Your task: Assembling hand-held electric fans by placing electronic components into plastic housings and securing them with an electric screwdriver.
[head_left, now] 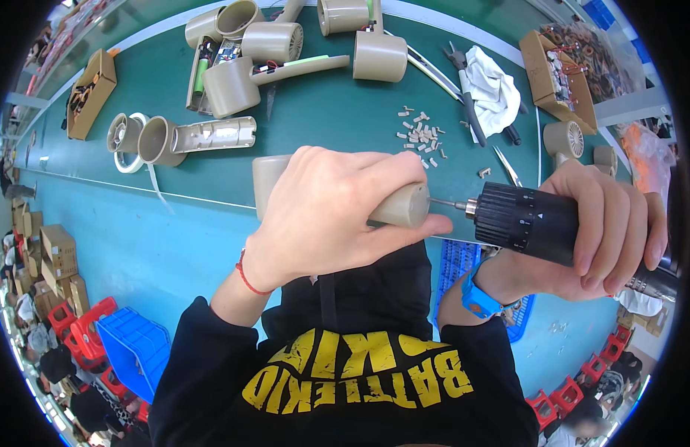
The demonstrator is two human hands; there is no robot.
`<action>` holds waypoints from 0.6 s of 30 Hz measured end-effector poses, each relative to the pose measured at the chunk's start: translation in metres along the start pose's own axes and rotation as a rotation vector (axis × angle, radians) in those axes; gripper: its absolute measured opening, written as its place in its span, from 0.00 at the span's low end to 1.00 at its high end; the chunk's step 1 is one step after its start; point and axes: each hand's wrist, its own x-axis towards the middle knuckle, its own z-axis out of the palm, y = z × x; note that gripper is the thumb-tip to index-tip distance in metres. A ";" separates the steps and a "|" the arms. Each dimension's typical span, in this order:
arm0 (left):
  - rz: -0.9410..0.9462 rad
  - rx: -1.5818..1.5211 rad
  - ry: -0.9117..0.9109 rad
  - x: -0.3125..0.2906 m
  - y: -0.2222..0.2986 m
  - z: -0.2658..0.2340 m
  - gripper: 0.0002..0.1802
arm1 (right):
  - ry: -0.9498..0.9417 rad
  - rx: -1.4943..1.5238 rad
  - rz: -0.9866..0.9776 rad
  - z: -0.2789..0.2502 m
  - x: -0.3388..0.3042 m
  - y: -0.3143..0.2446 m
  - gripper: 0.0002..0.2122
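My left hand (337,201) is wrapped round a beige plastic housing shaped like a hair dryer (408,207), its handle end turned to the right. Part of its round head (267,182) shows behind my knuckles; the rest is hidden by the hand. In my right hand (606,231) is a black electric screwdriver (527,223), held level and pointing left. Its thin bit meets the end face of the handle, or comes very close to it. Several small beige clips (422,136) lie scattered on the green table (315,127) beyond the handle.
More beige housings (233,86), some open with wires and green cells, stand at the back. Near them are a roll of tape (130,162), pliers (468,97), a white cloth (492,93), tweezers (507,165) and cardboard boxes (92,95). A blue basket (457,276) is below the table edge.
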 end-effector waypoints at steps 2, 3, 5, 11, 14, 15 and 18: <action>-0.006 -0.011 -0.002 0.000 0.001 0.001 0.17 | -0.016 -0.007 -0.006 0.000 0.001 0.000 0.07; -0.013 0.018 0.006 0.000 0.002 0.001 0.17 | -0.014 -0.022 0.026 0.001 0.002 -0.001 0.07; -0.020 0.048 0.015 0.000 0.003 0.001 0.17 | -0.013 -0.036 0.058 0.001 0.003 -0.001 0.06; -0.043 0.090 -0.060 0.002 0.000 0.001 0.16 | -0.088 -0.001 0.070 -0.007 0.002 -0.004 0.05; -0.055 0.118 0.031 0.003 -0.006 0.003 0.14 | 0.039 -0.041 0.073 -0.008 -0.001 -0.009 0.06; -0.070 0.112 0.020 0.002 -0.007 0.001 0.12 | 0.050 -0.076 0.110 -0.011 -0.001 -0.012 0.09; -0.066 0.116 -0.019 0.003 -0.009 0.006 0.11 | -0.046 -0.053 0.114 -0.030 -0.010 -0.011 0.22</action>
